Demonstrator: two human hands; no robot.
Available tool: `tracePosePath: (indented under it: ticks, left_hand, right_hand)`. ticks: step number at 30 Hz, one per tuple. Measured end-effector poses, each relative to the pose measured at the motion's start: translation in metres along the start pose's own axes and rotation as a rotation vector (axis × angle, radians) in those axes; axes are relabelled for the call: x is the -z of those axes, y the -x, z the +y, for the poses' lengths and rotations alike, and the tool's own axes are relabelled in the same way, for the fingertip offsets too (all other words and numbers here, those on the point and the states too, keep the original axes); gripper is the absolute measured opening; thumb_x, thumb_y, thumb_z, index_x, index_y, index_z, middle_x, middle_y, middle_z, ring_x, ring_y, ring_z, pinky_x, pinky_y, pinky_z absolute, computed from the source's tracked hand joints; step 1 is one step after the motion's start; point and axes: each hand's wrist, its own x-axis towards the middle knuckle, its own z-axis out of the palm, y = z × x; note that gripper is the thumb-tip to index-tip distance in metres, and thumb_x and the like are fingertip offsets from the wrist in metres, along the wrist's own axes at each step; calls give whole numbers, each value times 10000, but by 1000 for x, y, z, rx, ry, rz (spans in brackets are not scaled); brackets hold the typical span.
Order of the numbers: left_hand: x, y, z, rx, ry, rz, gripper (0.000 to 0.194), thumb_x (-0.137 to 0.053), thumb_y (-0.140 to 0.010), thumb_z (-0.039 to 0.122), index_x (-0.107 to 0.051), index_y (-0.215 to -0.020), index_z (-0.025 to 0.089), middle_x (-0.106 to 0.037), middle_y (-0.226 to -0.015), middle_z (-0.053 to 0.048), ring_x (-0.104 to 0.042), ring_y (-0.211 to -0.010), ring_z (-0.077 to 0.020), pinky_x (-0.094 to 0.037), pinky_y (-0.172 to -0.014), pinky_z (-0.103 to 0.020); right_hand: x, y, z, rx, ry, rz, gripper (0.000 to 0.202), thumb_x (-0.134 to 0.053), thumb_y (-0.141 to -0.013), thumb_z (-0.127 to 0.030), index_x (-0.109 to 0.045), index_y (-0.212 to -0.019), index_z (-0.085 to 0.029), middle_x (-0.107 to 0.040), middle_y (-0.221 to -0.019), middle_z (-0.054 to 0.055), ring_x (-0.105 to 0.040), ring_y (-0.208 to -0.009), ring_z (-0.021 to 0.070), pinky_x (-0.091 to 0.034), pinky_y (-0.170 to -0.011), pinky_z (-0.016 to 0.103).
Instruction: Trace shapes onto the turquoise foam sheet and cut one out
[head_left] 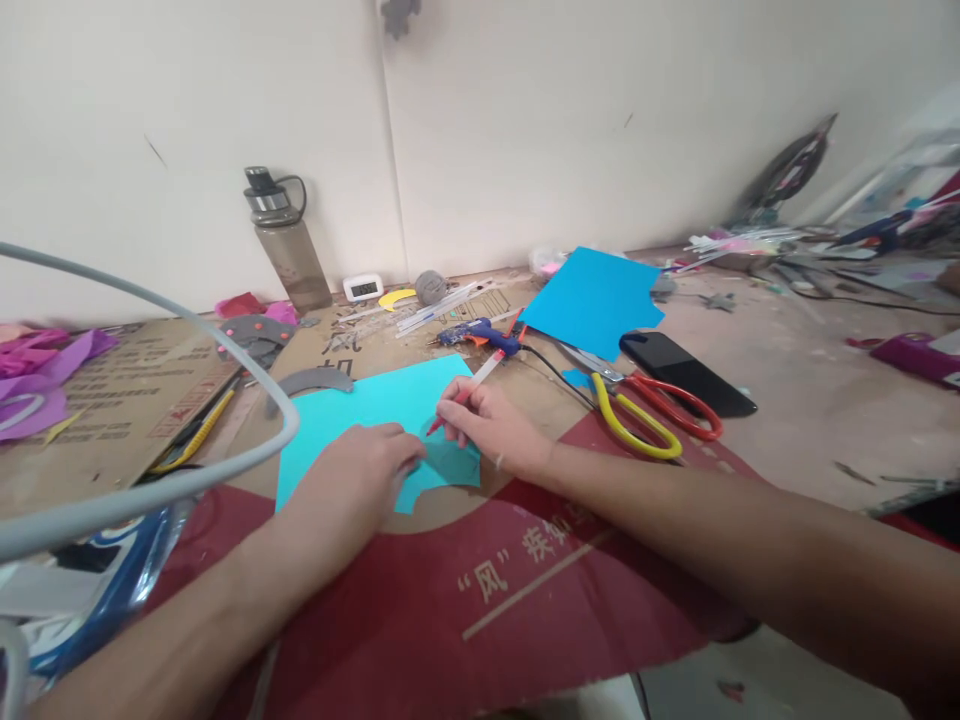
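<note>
A light turquoise sheet of paper (375,400) lies on the cardboard, with curved cut-outs along its near edge. My left hand (360,465) rests on the sheet with its fingers curled together; a small pale thing shows at the fingertips, too unclear to name. Close by on the right, my right hand (487,425) is closed round a red pen (491,366), its tip down near the paper and the left fingertips. Beyond the right hand are a blue glue gun (480,335) and scissors (637,430) with one yellow and one red handle.
A darker blue sheet (589,300) lies partly over the scissors' blades, beside a black phone (686,372). At the wall stand a water bottle (292,250) and a small digital clock (364,288). A grey hose (247,375) loops across the left. Printed cardboard (420,610) covers the table.
</note>
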Motion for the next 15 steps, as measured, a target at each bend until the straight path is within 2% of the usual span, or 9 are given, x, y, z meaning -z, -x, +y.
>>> tracePosePath:
  ticks: [2, 5, 7, 10, 13, 15]
  left_hand:
    - [4, -4, -12, -42, 128, -6, 204, -526, -827, 115, -686, -913, 209, -682, -931, -20, -621, -814, -160, -450, -734, -273]
    - [9, -8, -26, -36, 164, -38, 248, -553, -752, 72, -687, -926, 189, -684, -916, -16, -611, -824, -150, -444, -756, -251]
    - [12, -9, -32, -21, 157, -40, 212, -574, -755, 116, -693, -914, 190, -674, -897, -17, -603, -816, -153, -441, -746, -249]
    - [13, -8, -37, -82, 151, -50, 151, -575, -789, 191, -714, -845, 201, -653, -914, -26, -592, -846, -159, -436, -766, -252]
    - [14, -6, -42, -111, 140, -79, 159, -570, -812, 233, -725, -815, 196, -643, -932, -42, -588, -870, -172, -437, -784, -267]
    - [15, -4, -45, -111, 133, -98, 160, -576, -815, 239, -727, -839, 195, -643, -957, -47, -586, -899, -184, -431, -811, -280]
  right_hand:
    - [0, 0, 1, 13, -12, -4, 167, -504, -847, -320, -470, -754, -186, -529, -567, -58, -465, -465, 72, -369, -475, 195]
    - [0, -1, 2, 13, -19, -20, 180, -516, -839, -333, -469, -746, -186, -535, -563, -57, -465, -464, 72, -371, -475, 197]
    - [1, -2, 1, 14, -25, -13, 191, -524, -833, -344, -472, -737, -188, -540, -560, -54, -467, -465, 76, -376, -476, 201]
    - [2, 0, -4, 69, -40, 47, 221, -527, -836, -381, -484, -738, -188, -555, -582, -42, -492, -488, 86, -399, -497, 215]
    - [1, 6, -9, 173, -36, 95, 228, -486, -878, -408, -526, -850, -185, -602, -686, -11, -585, -619, 115, -479, -623, 256]
    - [0, 11, -10, 204, 28, 49, 236, -448, -910, -395, -547, -952, -185, -636, -809, 24, -630, -762, 138, -506, -726, 293]
